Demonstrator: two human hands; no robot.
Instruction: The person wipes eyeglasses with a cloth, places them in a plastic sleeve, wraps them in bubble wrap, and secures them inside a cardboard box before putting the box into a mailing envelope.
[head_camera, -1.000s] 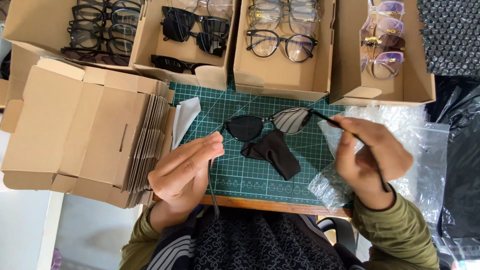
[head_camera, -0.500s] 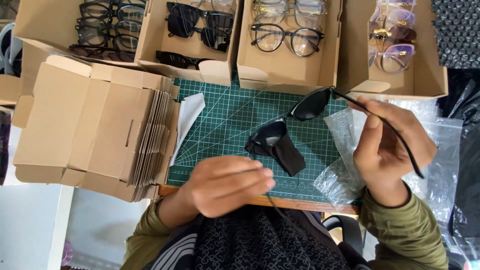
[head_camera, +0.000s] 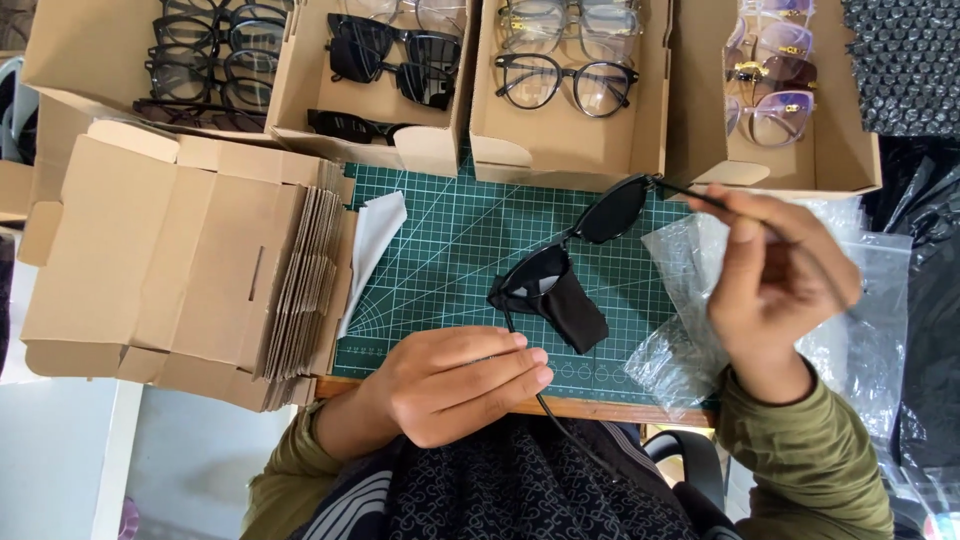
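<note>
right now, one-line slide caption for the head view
Both hands, left hand and right hand, hold black sunglasses over a green cutting mat.

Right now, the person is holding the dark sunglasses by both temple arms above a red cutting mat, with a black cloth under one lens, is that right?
Not quite: the cutting mat is green, not red, as the head view shows. The rest holds: the left hand and right hand hold the dark sunglasses by the temple arms, with the black cloth under one lens.
</note>
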